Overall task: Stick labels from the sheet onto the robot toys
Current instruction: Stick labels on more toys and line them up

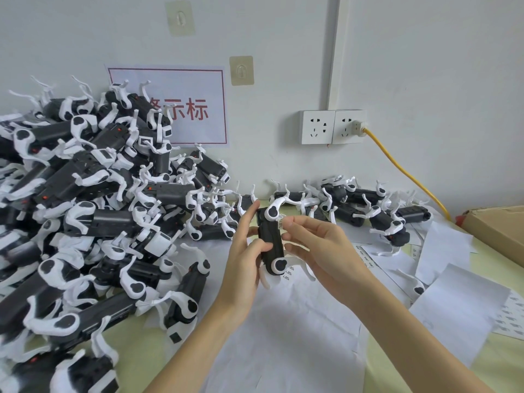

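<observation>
White painted wall (425,66) closes off the far side of the table (136,344), a pale yellow-green surface partly covered by loose white paper sheets (283,336). On the wall: two clear adhesive hooks (241,70), a red-bordered paper sign (195,109) with red characters, and a double socket plate (333,127) with a yellow cable (402,168) plugged into its right half and running down toward the table's right edge. A brown cardboard box (499,231) sits at the far right. A large heap of black-and-white robot toys (85,208) occupies the left half of the table, stacked up against the wall; a smaller, flatter group of the same toys (368,205) lies along the wall further right. Label sheets (371,259) with small printed labels lie on the paper to the right of the hands. One robot toy (270,239) is held above the table centre, its long axis close to vertical, tilted slightly, one end toward the wall and the other toward the person; white legs project at both ends. The left hand (243,251) grips the toy's black body, fingers wrapped behind it and thumb across the front. The right hand (317,245) pinches a small label (280,223) between thumb and forefinger, right beside the toy's upper right edge; whether the label touches the body cannot be determined.
</observation>
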`<action>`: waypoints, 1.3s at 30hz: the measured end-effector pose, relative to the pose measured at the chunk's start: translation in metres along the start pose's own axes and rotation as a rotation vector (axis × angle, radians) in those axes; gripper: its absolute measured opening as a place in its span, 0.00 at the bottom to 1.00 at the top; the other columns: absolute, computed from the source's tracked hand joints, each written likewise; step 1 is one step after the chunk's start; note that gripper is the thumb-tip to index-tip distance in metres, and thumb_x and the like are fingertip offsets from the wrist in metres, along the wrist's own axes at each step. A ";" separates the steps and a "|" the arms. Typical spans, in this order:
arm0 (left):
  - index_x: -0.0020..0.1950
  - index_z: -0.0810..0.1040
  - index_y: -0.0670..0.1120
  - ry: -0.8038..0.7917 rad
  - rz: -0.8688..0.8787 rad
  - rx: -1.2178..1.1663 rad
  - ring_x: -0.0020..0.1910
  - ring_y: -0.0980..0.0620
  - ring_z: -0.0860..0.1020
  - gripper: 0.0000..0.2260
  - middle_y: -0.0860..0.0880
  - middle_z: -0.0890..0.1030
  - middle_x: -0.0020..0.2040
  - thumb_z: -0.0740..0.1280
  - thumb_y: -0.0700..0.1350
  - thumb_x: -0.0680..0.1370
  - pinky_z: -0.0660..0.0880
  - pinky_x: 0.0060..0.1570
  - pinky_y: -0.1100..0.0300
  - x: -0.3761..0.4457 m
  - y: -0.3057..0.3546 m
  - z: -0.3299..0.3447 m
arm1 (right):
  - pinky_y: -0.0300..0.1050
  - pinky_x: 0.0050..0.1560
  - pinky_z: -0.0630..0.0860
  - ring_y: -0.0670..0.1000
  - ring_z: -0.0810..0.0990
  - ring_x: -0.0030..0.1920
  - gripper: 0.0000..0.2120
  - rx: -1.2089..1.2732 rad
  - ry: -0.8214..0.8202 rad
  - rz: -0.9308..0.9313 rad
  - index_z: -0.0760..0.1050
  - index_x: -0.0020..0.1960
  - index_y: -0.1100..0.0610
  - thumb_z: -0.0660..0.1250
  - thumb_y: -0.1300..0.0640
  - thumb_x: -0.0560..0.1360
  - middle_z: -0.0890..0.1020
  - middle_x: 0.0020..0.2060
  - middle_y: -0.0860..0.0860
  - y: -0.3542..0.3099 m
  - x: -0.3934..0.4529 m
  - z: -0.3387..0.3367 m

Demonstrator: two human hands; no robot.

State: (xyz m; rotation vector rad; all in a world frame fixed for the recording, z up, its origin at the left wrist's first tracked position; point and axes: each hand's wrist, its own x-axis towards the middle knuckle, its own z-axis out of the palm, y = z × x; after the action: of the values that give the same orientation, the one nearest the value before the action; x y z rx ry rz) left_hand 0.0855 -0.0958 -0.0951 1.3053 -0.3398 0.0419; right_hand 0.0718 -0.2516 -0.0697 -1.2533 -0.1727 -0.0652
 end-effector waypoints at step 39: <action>0.68 0.76 0.67 0.096 0.106 0.145 0.54 0.54 0.84 0.17 0.60 0.83 0.52 0.69 0.47 0.84 0.80 0.47 0.66 -0.012 0.007 0.011 | 0.42 0.42 0.83 0.54 0.87 0.44 0.05 -0.085 0.098 -0.044 0.86 0.50 0.59 0.76 0.58 0.78 0.86 0.44 0.57 0.009 -0.006 0.013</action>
State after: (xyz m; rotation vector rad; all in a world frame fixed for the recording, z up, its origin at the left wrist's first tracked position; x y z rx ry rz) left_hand 0.0705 -0.1024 -0.0893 1.4230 -0.3290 0.2216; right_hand 0.0662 -0.2368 -0.0756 -1.3281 -0.1138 -0.1728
